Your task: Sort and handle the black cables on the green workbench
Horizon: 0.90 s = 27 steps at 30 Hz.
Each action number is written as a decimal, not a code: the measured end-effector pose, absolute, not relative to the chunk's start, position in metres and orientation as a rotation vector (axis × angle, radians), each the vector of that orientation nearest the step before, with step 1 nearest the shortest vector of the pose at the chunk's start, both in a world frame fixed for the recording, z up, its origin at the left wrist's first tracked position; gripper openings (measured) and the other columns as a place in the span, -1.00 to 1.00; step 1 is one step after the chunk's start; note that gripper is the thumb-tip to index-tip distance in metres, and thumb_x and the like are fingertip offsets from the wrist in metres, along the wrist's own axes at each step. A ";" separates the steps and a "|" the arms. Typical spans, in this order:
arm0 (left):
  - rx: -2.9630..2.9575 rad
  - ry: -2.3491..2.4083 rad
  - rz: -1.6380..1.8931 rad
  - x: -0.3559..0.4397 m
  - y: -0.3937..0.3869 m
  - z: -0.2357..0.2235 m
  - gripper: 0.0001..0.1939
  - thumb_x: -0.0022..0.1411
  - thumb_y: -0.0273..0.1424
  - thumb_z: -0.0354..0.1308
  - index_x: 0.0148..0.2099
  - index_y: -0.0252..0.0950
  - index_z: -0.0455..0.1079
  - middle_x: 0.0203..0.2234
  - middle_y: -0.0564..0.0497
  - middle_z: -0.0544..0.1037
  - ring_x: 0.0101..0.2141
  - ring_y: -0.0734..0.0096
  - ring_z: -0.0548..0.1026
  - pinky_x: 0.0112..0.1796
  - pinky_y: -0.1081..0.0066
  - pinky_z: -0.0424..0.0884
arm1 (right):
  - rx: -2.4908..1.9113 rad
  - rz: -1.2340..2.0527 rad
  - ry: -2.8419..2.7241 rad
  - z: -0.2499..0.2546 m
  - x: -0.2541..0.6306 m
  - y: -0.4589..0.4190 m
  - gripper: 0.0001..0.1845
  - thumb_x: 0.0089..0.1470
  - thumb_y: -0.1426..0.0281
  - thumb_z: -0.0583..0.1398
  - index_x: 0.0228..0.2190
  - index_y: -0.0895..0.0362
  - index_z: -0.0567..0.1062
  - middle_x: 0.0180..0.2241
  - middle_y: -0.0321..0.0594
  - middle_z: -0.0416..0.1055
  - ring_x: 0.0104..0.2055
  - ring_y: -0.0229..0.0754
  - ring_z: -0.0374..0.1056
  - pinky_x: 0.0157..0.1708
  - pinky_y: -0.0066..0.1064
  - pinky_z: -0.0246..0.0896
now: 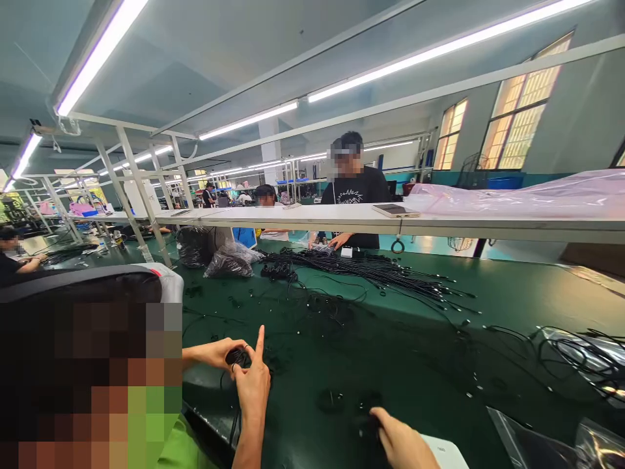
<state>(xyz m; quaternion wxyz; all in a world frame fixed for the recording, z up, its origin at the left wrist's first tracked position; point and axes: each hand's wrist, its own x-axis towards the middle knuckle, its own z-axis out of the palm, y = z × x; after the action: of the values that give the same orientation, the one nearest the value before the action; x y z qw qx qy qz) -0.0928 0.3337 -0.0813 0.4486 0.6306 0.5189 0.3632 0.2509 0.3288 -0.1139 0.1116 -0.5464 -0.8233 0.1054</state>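
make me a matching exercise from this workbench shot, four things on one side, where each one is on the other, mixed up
Things:
1. long black cables
2. dark filled bags
3. flat device
4. coiled black cable

Places:
A. on the white shelf above the bench
B. in a co-worker's hands, lower left
C. spread across the middle of the green table
D. far left of the table, under the shelf

Pairs: 1-C, 2-D, 3-A, 4-B

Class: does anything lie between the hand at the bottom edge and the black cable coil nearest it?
Nothing visible does: the right hand is right at the cable coil on the green table.
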 end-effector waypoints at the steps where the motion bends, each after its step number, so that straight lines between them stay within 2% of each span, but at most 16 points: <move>1: 1.557 1.402 1.013 -0.074 0.329 -0.084 -0.73 -0.03 -0.16 0.11 -0.51 -0.25 0.23 -0.53 0.11 0.33 -0.50 0.51 0.42 -0.61 0.58 0.16 | -1.711 0.286 -2.396 -0.115 0.252 0.343 -0.56 0.03 0.62 -0.15 -0.21 0.13 0.42 -0.32 -0.10 0.51 -0.29 -0.12 0.44 -0.38 -0.40 0.27; 4: 1.582 1.558 1.146 -0.032 0.317 -0.084 -0.72 0.11 -0.19 -0.07 -0.46 -0.29 0.25 -0.57 0.11 0.28 -0.35 0.43 0.42 -0.49 0.45 0.28 | -1.797 0.249 -2.401 -0.115 0.252 0.371 -0.62 0.01 0.59 -0.09 -0.32 0.10 0.46 -0.42 -0.11 0.51 -0.37 -0.08 0.44 -0.49 -0.42 0.20; 6: 1.600 1.563 1.139 -0.022 0.313 -0.078 -0.74 0.12 -0.24 -0.08 -0.47 -0.29 0.25 -0.62 0.13 0.24 -0.31 0.44 0.41 -0.42 0.41 0.33 | -1.811 0.240 -2.436 -0.112 0.253 0.379 -0.67 -0.03 0.59 -0.03 -0.38 0.10 0.48 -0.42 -0.11 0.51 -0.36 -0.07 0.44 -0.50 -0.44 0.18; 8: 1.596 1.604 1.085 -0.022 0.310 -0.071 -0.78 0.12 -0.28 -0.07 -0.49 -0.26 0.23 -0.67 0.14 0.20 -0.31 0.47 0.40 -0.39 0.43 0.35 | -1.824 0.215 -2.472 -0.108 0.252 0.383 -0.66 -0.06 0.63 -0.02 -0.35 0.17 0.49 -0.37 -0.01 0.49 -0.34 -0.01 0.43 -0.48 -0.40 0.19; 11: 1.593 1.652 0.944 -0.035 0.310 -0.057 -0.84 0.11 -0.33 -0.02 -0.49 -0.24 0.24 -0.72 0.17 0.17 -0.33 0.48 0.39 -0.41 0.45 0.36 | -1.788 0.141 -2.523 -0.101 0.237 0.387 -0.55 -0.08 0.71 -0.11 -0.24 0.30 0.44 -0.25 0.11 0.44 -0.22 0.06 0.39 -0.36 -0.29 0.21; 15: 1.605 1.611 0.787 -0.070 0.322 -0.030 -0.85 0.03 -0.30 0.05 -0.48 -0.27 0.26 -0.72 0.19 0.18 -0.34 0.50 0.40 -0.45 0.53 0.32 | -1.603 0.196 -2.675 -0.099 0.199 0.390 -0.58 -0.03 0.70 -0.09 -0.25 0.20 0.45 -0.24 -0.11 0.45 -0.18 -0.14 0.37 -0.26 -0.41 0.23; 18: 1.493 1.495 0.855 -0.084 0.332 -0.021 -0.79 -0.03 -0.21 0.07 -0.43 -0.26 0.28 -0.69 0.18 0.22 -0.38 0.52 0.41 -0.53 0.59 0.26 | -1.596 0.212 -2.768 -0.103 0.177 0.391 -0.72 0.00 0.66 0.02 -0.29 0.23 0.45 -0.25 -0.14 0.46 -0.18 -0.15 0.37 -0.23 -0.36 0.25; 22: 1.237 1.403 1.162 -0.058 0.329 -0.056 -0.67 -0.14 -0.13 0.18 -0.26 -0.05 0.28 -0.53 0.10 0.33 -0.31 0.40 0.43 -0.67 0.56 0.18 | -1.650 0.198 -2.846 -0.109 0.166 0.395 -0.88 0.06 0.47 0.12 -0.32 0.22 0.43 -0.26 -0.22 0.44 -0.17 -0.20 0.34 -0.18 -0.24 0.26; 25: 0.991 1.271 1.306 -0.049 0.321 -0.083 -0.51 -0.15 -0.13 0.20 -0.11 -0.06 0.25 -0.39 0.04 0.37 -0.20 0.34 0.39 -0.58 0.49 0.26 | -1.691 0.207 -2.868 -0.110 0.164 0.397 -0.85 0.07 0.39 0.12 -0.34 0.22 0.43 -0.27 -0.23 0.42 -0.19 -0.21 0.34 -0.18 -0.22 0.26; 27: 0.802 1.146 1.361 -0.065 0.322 -0.083 -0.44 -0.19 -0.14 0.22 -0.07 -0.10 0.25 -0.37 0.01 0.39 -0.21 0.31 0.39 -0.51 0.44 0.30 | -1.710 0.215 -2.856 -0.108 0.163 0.398 -0.84 0.07 0.36 0.12 -0.36 0.22 0.43 -0.27 -0.24 0.42 -0.19 -0.21 0.33 -0.17 -0.21 0.24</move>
<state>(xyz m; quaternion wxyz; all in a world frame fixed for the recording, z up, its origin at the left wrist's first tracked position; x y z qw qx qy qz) -0.0654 0.3219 -0.0833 0.5606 0.3402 0.4863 0.5775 0.1633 0.3977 -0.1081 -0.0969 -0.5104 -0.8521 0.0642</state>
